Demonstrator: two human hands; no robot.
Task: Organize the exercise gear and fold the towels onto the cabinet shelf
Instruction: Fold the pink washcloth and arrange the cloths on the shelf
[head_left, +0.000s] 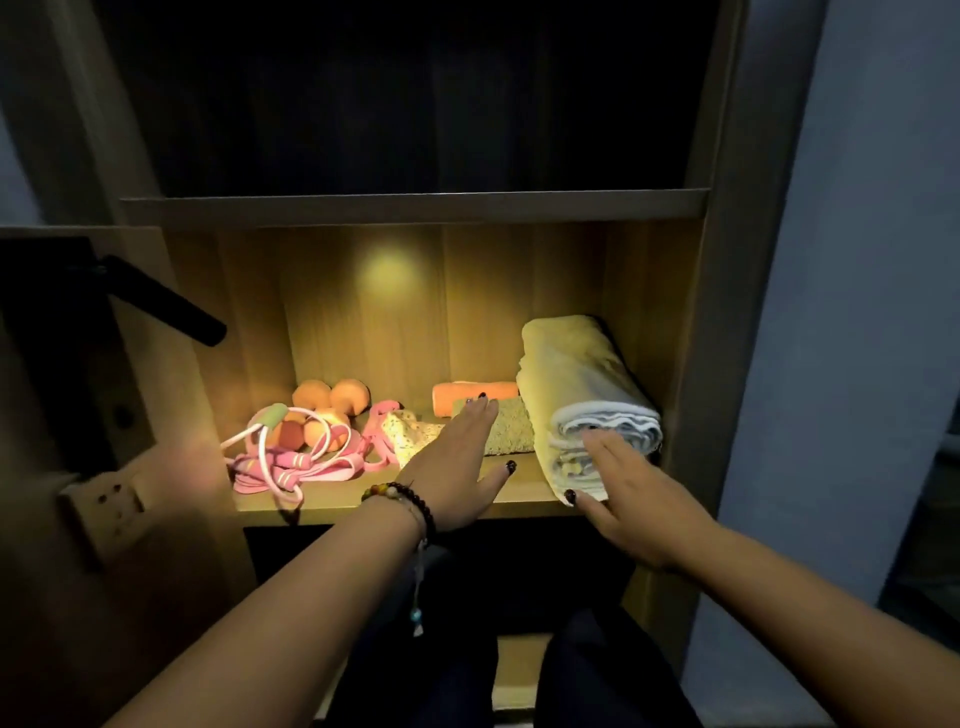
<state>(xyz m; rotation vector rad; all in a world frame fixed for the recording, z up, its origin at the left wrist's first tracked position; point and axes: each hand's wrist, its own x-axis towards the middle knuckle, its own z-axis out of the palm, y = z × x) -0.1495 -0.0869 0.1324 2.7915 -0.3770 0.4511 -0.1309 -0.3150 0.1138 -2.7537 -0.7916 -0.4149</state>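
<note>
Both hands are reaching into the lit cabinet shelf (363, 501) here, and neither one is gripping anything. The left hand (457, 467) is stretching forward with the palm down and the fingers spread flat, fingertips lying over a small speckled towel (511, 431) in the middle of the shelf, thumb held out to the side above the front edge. A beaded bracelet (410, 499) is sitting on that wrist. The right hand (631, 493) is lying open too, fingers extended and resting against the near end of the folded cream towel (576, 384), which is sitting along the right wall of the compartment with white folded layers showing at its front. Behind the speckled towel an orange towel (475, 397) is lying folded against the back, partly hidden by the left fingertips. Over on the left side the exercise gear is sitting in a loose heap: orange dumbbells (322, 413) clustered toward the back corner, a pink jump rope (291, 467) tangling across them and trailing to the shelf's front edge, and pink resistance bands (376, 431) just beside a crumpled speckled cloth (410, 434), which is touching the left hand's side.
</note>
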